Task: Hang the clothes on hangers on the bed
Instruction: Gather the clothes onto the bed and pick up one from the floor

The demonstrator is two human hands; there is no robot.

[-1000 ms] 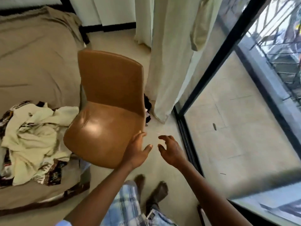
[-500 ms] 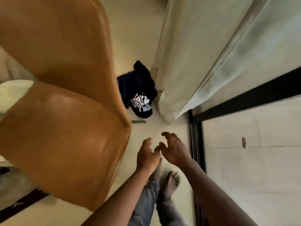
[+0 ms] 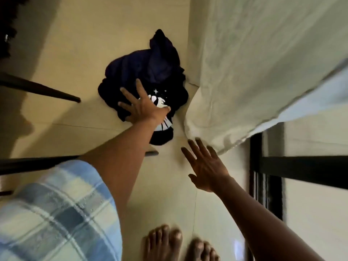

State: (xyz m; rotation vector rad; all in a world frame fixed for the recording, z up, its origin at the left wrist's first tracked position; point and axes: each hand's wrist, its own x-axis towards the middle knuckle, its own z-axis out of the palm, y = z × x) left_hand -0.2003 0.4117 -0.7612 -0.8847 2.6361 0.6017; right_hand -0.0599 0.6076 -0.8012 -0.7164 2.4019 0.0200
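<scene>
Navy garment (image 3: 143, 72) lay crumpled under my left hand (image 3: 145, 108), fingers splayed flat, nothing pinched; right hand (image 3: 206, 167) hovered spread beside curtain (image 3: 244, 72), holding nothing.

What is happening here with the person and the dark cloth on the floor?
A person leans down over a dark navy garment that lies crumpled on the floor beside the pale curtain. The left hand, fingers spread, touches the garment but has not closed on it. The right hand hovers open near the curtain's hem and holds nothing. No hanger is in view.
</scene>
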